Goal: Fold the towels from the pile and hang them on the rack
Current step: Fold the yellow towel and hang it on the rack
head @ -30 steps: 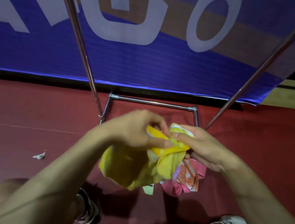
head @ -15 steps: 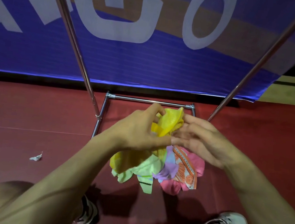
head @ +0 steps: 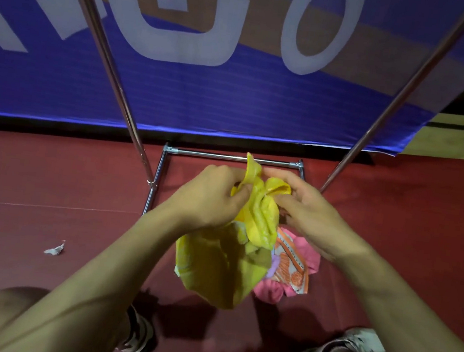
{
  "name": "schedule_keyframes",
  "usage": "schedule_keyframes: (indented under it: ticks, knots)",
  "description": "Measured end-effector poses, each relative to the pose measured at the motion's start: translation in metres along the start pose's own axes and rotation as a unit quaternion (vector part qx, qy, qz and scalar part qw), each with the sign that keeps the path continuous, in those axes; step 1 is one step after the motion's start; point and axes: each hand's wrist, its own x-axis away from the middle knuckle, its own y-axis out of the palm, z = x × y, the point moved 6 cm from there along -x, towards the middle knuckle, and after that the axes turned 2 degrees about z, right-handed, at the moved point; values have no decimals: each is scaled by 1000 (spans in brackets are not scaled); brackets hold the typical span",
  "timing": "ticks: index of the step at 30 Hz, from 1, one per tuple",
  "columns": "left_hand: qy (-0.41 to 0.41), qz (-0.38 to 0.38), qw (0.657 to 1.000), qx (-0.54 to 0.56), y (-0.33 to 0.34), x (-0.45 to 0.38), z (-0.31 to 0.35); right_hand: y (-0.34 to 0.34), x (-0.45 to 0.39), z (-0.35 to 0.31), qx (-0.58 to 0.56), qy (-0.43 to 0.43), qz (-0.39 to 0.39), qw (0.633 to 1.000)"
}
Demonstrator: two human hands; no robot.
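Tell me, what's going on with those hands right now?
Left hand and right hand both gripping the bunched yellow towel. Not folded yet. Pink towel waits below. Rack bare.

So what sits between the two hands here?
In the head view, the bunched upper part of the yellow towel fills the gap between the left hand and the right hand; both grip it.

Rack (head: 110, 55) poles' tops beyond frame.

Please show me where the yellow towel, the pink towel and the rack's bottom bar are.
yellow towel (head: 215, 263): head view, on its hanging lower part.
pink towel (head: 309, 257): head view, on its upper right fold.
bottom bar (head: 213, 155): head view, left half of bar.
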Motion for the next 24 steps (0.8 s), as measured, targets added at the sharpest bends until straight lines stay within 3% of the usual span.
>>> schedule_keyframes:
  ticks: [9,14,17,21,24]
  knots:
    - [-6,43,998,44,-19,-5,-16,-15,3,-2,122,-21,82,989]
    - [0,30,999,44,-18,-5,-16,-34,-1,1,233,-53,177,955]
    - [-6,16,1000,25,-18,-4,-17,-48,-4,2,242,-42,223,944]
    - [-11,0,1000,13,-10,-3,-13,-47,-2,-1,248,-90,235,935]
    - [-16,-1,1000,-5,5,-2,-9,-39,-3,7,119,-43,221,967]
